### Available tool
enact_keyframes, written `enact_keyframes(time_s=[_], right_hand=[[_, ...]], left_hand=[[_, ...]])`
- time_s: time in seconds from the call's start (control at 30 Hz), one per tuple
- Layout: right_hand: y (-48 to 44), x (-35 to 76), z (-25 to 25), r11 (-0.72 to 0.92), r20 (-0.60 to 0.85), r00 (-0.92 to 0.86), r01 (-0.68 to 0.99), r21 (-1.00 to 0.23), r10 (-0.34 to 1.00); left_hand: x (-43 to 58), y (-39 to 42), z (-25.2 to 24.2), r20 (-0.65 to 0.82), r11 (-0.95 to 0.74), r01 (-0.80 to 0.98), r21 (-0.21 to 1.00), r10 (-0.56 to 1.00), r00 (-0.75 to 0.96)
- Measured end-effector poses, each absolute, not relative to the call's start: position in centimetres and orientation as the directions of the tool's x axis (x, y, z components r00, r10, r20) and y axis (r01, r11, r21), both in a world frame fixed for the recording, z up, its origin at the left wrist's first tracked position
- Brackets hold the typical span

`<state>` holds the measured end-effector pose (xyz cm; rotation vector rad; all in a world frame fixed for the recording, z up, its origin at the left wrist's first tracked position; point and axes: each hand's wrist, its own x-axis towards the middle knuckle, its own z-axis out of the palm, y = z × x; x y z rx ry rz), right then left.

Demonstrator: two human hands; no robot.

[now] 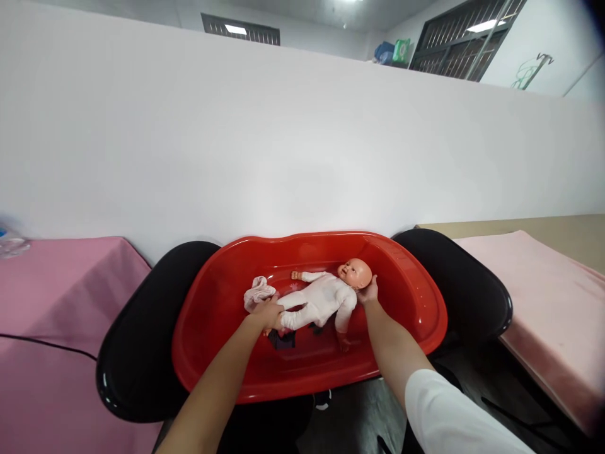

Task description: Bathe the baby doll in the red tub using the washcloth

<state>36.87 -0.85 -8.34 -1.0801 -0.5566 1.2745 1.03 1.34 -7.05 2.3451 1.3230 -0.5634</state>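
Left hand [269, 313] gripping legs of doll [324, 296], right hand [368, 293] cupping its head (in red tub [212, 302])

Red tub [425, 302]; pale pink doll suit [321, 299]; pink cloth [258, 291].

red tub [222, 277] | doll [321, 297] lying face-up inside tub, head toward tub's right end | left grip [267, 313] wrapped round doll's legs, mid-tub | right grip [368, 292] cupping doll's head | pink cloth [258, 292] inside tub, toward left end, touching left grip
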Motion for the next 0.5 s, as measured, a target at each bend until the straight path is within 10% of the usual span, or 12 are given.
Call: enact_keyframes(time_s=[0.5], right_hand=[[1.4, 41.2, -9.1, -0.325, -0.449, 0.068, -0.594, -0.736, 0.891]], left_hand=[[1.0, 1.1, -8.1, -0.510, -0.458, 0.882, 0.108, 0.736, 0.444]])
